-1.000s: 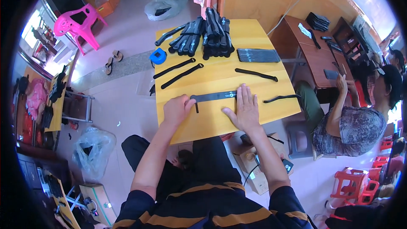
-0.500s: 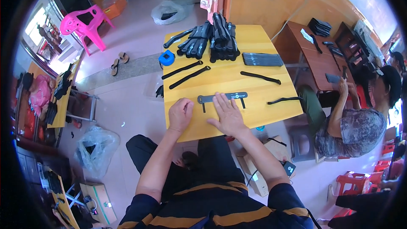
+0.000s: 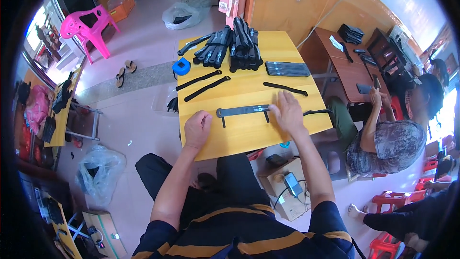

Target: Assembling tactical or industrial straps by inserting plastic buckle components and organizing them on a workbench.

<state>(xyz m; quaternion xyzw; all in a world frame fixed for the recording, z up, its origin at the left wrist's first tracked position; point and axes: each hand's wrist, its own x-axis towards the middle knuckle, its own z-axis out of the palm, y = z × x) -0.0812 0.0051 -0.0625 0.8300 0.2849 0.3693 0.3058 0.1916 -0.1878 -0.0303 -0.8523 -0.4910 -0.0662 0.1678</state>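
Observation:
A dark grey strap (image 3: 243,110) with a loop at its left end lies flat across the yellow table (image 3: 230,145). Two short black strips (image 3: 223,122) stick out from under it toward me. Over its right end, my right hand (image 3: 289,112) is open with fingers stretched and slightly blurred; whether it touches the strap I cannot tell. Left of the strap, my left hand (image 3: 198,127) rests on the table in a loose fist, with nothing showing in it. Single black straps (image 3: 207,88) lie farther back on the left, and another (image 3: 285,88) lies beyond my right hand.
At the table's far side are bundled black straps (image 3: 215,48), a flat stack of grey straps (image 3: 288,69) and a blue tape measure (image 3: 181,66). A person (image 3: 395,139) sits to the right at a brown table (image 3: 352,79). A cardboard box (image 3: 287,201) stands below the table's front edge.
My right hand has slid right along the strap to its right end, uncovering the middle. My left fist stays beside the strap. The whole view has shifted slightly.

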